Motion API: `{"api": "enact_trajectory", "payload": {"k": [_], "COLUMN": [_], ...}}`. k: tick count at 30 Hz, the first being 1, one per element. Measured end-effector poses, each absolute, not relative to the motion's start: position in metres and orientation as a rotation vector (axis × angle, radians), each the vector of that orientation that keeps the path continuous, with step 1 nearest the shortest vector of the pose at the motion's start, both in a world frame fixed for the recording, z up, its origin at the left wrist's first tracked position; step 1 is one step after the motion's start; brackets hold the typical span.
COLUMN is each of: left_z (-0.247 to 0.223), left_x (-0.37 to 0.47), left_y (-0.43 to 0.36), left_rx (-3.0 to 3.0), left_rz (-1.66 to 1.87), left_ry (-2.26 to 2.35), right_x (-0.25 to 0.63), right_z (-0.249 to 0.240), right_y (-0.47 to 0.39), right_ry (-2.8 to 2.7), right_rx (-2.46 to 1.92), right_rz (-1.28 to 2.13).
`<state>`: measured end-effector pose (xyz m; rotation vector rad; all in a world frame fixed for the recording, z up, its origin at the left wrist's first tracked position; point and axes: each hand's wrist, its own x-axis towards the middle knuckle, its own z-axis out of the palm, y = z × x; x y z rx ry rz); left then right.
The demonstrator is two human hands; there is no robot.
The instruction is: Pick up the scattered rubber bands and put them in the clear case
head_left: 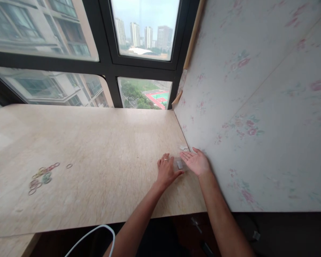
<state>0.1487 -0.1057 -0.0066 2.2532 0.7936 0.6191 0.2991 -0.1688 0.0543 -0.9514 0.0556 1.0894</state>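
Observation:
My left hand point(166, 170), with a ring on one finger, rests on the marble-patterned sill, its fingers apart beside a clear plastic packet point(179, 164). On the packet's other side is my right hand point(196, 162), palm turned up and fingers stretched out, close to the wall. A small whitish piece point(183, 147) lies just beyond the packet near the wall. Several coloured rubber bands point(46, 177) form a loose pile at the far left, and a single band point(69, 166) lies a little to its right.
The pale stone sill point(104, 142) runs along dark window frames point(147, 69). At the right stands a flower-patterned wall point(256, 107) with peeling paper at its corner. A white cable point(107, 226) loops over the sill's front edge at lower left.

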Motion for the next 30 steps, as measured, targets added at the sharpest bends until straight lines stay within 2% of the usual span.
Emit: {"api": "enact_trajectory", "payload": {"k": [7, 13, 18, 24, 27, 30], "left_z": [-0.008, -0.017, -0.012, 0.005, 0.005, 0.002], "left_x": [0.159, 0.077, -0.057, -0.214, -0.251, -0.254], "left_y": [-0.110, -0.090, -0.038, 0.016, 0.036, 0.052], "left_rx": [2.235, 2.223, 2.302, 2.242, 2.157, 2.077], "left_rz": [0.586, 0.713, 0.850, 0.794, 0.645, 0.501], "left_ry": [0.789, 0.760, 1.224, 2.042, 2.221, 2.243], "right_x": [0.265, 0.192, 0.156, 0.148, 0.149, 0.150], "right_z": [0.078, 0.050, 0.011, 0.004, 0.005, 0.001], "right_y": [-0.206, -0.222, -0.224, -0.223, -0.222, -0.223], "right_ry": [-0.109, -0.377, -0.629, -1.039, -1.076, -1.128], "right_rx": [-0.935, -1.167, -1.591, -1.695, -1.720, -1.738], "right_rz": [0.924, 0.982, 0.714, 0.492, 0.479, 0.451]}}
